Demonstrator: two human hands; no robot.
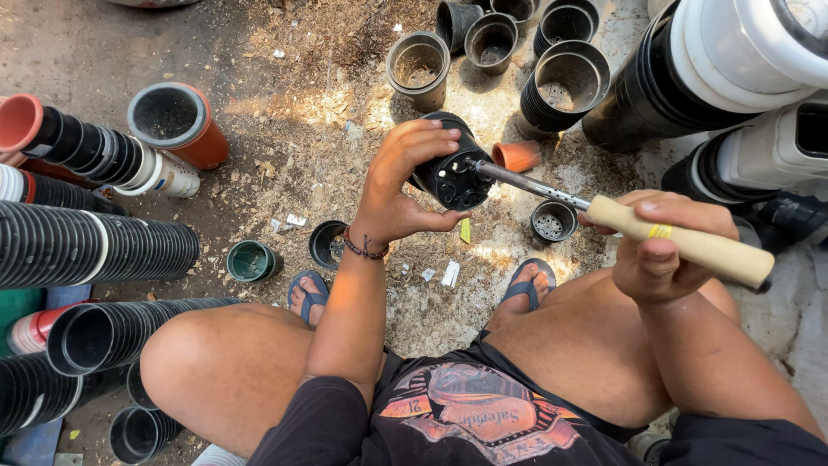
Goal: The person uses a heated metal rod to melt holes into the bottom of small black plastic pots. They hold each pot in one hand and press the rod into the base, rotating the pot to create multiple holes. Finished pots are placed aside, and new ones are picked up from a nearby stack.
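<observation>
The left hand (pixel 398 185) holds a small round black plastic pot (pixel 450 171) up in the air above the dirt ground (pixel 293 129), in front of the person's knees. The pot is tipped on its side, so its flat bottom with little holes faces the person. The fingers curl over the top of the pot and the thumb presses from below. The right hand (pixel 660 250) has its fingers wrapped tight around the light wooden handle of a long tool with a thin metal rod (pixel 604 211). The tip of the rod touches the bottom of the pot. On the ground just past the pot lie a small orange pot (pixel 517 155) and a little black pot with holes (pixel 553 221). A small green pot (pixel 251 261) stands near the person's left foot. Long stacks of black ribbed pots (pixel 95 250) lie on the left side, and more open black pots (pixel 565 82) stand farther away.
</observation>
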